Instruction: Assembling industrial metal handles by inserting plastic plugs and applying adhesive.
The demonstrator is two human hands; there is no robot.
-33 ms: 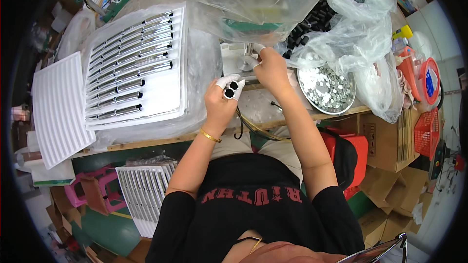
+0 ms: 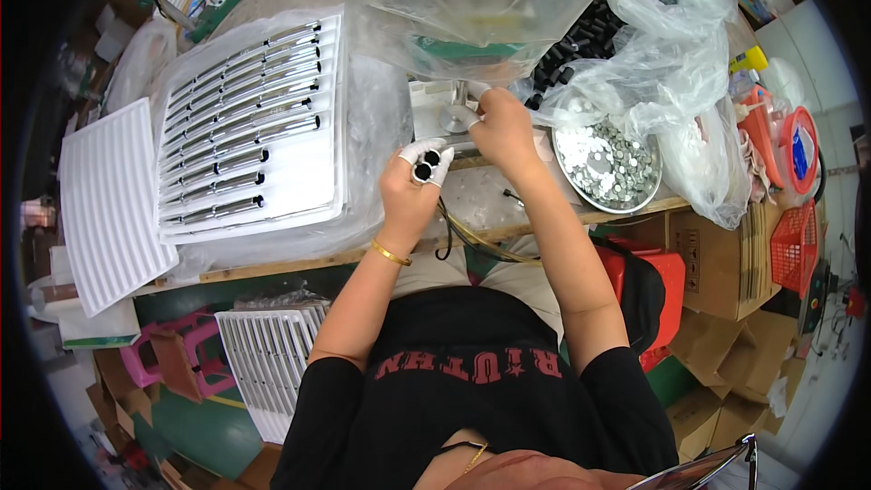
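Observation:
My left hand, with white covers on its fingertips, is wrapped round two shiny metal tubes with black ends. The black ends face up toward me. At the right, my right hand is bent in beside a small metal fixture with an upright post and a round base. Its thumb and fingers, also in white covers, come together by the post. Whatever lies between them is hidden. To the left, a white ridged tray bears rows of similar chrome tubes with black parts.
A metal dish of small silvery discs stands right of my right forearm. Behind it lie black cylindrical parts and clear plastic bags. Plastic sheeting hangs over the fixture. An unfilled ridged tray leans at far left; cables hang at the table edge.
The two tubes in my left hand have tipped very slightly to the left. My right hand stays at the fixture.

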